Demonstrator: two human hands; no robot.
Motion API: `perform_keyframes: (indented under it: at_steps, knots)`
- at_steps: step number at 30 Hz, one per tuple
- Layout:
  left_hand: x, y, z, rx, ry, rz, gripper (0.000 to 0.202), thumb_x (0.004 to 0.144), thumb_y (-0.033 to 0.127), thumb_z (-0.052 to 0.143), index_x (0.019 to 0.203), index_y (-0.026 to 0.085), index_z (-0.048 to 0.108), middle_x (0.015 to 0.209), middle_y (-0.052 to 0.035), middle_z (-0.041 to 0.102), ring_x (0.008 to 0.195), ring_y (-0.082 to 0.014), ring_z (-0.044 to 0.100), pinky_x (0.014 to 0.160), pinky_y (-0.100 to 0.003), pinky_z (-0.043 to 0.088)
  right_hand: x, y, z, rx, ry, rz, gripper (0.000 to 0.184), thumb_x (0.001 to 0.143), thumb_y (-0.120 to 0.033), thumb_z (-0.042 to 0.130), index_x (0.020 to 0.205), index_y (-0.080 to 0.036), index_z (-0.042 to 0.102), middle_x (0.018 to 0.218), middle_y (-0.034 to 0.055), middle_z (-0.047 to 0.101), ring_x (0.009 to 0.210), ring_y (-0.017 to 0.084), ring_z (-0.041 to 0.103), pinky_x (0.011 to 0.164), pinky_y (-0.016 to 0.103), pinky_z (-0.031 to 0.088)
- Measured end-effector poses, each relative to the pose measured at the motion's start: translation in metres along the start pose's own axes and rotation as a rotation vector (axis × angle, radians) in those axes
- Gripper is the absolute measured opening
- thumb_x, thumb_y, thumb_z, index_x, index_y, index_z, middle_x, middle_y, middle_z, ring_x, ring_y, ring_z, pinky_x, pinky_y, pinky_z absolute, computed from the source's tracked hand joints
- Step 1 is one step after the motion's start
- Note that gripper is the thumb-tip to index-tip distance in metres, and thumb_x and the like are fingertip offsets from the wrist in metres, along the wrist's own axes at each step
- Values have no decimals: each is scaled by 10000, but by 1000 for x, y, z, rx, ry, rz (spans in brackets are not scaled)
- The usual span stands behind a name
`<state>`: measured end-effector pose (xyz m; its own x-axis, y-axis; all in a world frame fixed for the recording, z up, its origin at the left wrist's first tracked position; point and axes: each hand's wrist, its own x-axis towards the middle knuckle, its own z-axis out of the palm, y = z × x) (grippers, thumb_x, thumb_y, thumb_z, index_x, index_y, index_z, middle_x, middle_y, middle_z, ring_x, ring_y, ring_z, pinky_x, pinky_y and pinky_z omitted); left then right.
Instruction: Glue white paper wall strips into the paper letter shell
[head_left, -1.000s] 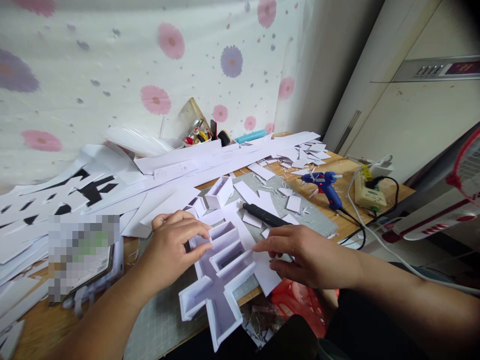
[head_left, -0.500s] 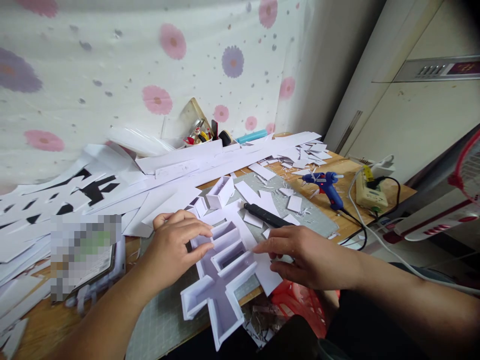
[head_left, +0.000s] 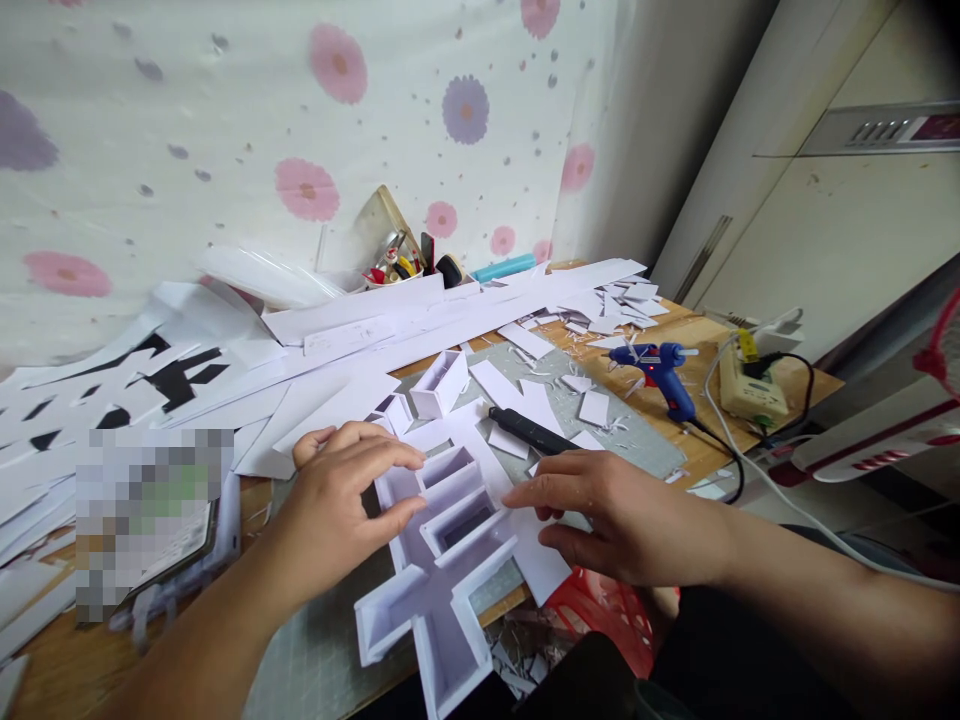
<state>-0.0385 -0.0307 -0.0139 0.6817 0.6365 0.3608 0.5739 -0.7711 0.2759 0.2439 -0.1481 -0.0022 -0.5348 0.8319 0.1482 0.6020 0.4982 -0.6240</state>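
Observation:
A white model of foam board or thick card [head_left: 442, 570], with upright walls forming several compartments, lies over the near edge of the cutting mat [head_left: 300, 640]. At its left side is my left hand [head_left: 352, 490], thumb and index finger apart, their tips at the model's wall. My right hand [head_left: 600, 510] is on the other side, index finger stretched to the model's right wall and the other fingers loosely bent. Beyond the right hand lies a black cutter-like tool [head_left: 529, 430], its rear end hidden. A small white box piece [head_left: 441, 385] stands behind the model.
A blue glue gun [head_left: 660, 375] stands on the table at right, near a power strip [head_left: 750, 385] with cables. White offcuts [head_left: 600, 305] and long strips [head_left: 442, 335] cover the back. Patterned sheets [head_left: 135, 390] and a blurred-out device [head_left: 157, 530] lie left. A red bag [head_left: 600, 610] hangs below.
The view has shifted slightly, moving the model's near end a little lower in the picture. Both hands stay in nearly the same place at the model's sides.

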Motion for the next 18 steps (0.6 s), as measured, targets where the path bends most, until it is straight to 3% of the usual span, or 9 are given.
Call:
perform_keyframes:
  at_steps: [4,9,14,18]
  knots:
    - [-4,3,0,88,-12,-45,352,761,429,723,1099,351,665,1176,0,729,1188,-330,583,1036,-562,232,-2,4,-1,23,-11,13,373,953,-142,569,1319,-203,606,989,41,611,831,155,560,740,263,388]
    - [-6,6,4,134,-17,-53,284,769,423,694,1045,361,672,1212,0,714,1211,-358,561,1033,-608,222,-6,6,-7,31,-32,69,355,959,-153,559,1294,-255,616,1023,36,628,860,154,603,746,250,448]
    - [-7,8,6,120,-1,-45,226,786,404,668,1005,352,658,1148,6,730,1208,-333,562,1033,-562,262,-16,11,-13,12,31,60,348,948,-152,538,1268,-271,604,1074,54,650,880,155,663,739,213,536]
    - [-6,9,5,77,1,-28,183,802,389,649,980,344,652,1070,23,742,1185,-292,578,1020,-487,320,-24,20,-4,-56,77,39,411,960,-190,531,1345,-322,480,1109,50,643,920,155,683,690,161,560]
